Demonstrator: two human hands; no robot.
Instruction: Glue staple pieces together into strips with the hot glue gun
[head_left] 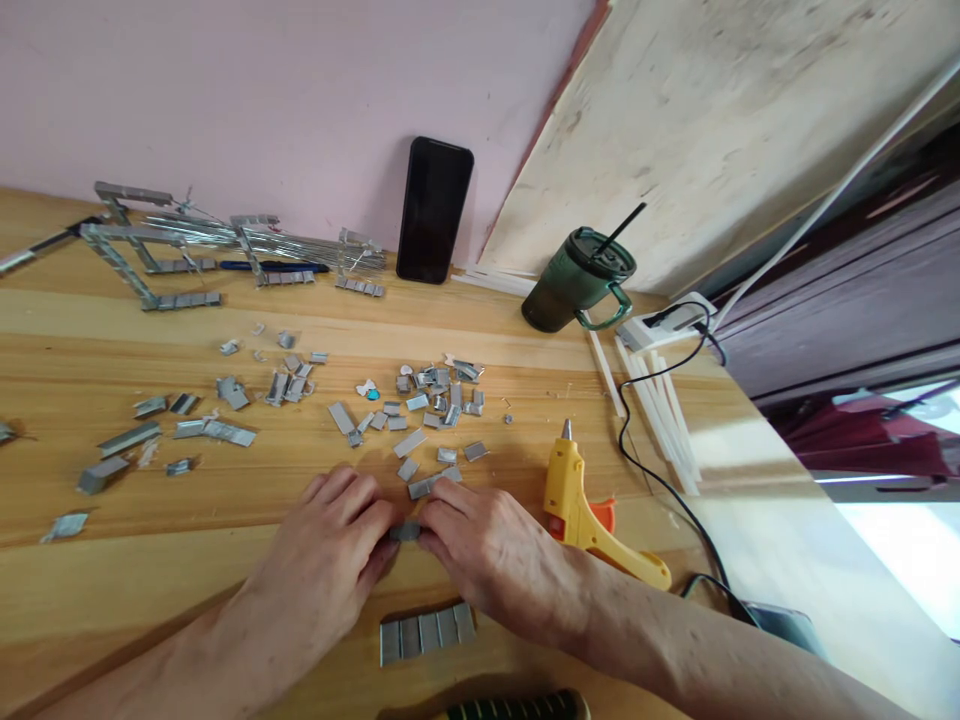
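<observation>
Between my two hands is a short grey strip of staples (406,532), pinched at its ends just above the wooden table. The fingers of my left hand (341,540) close on its left end. From the other side, my right hand (491,540) grips the right end with thumb and fingertips. Below them lies a row of grey staple strips (427,633) set side by side. Just beyond my fingers, a pile of loose staple pieces (439,390) is scattered. A yellow glue gun (568,490) rests on its side right of my right hand.
Small frames built from staple strips (135,250) stand at the back left, near thin metal rods (300,243). A black phone (435,210) leans on the wall. Right of it are a green mug (574,285), glue sticks (660,415) and a cable (667,480). A dark handle (517,706) lies at the front.
</observation>
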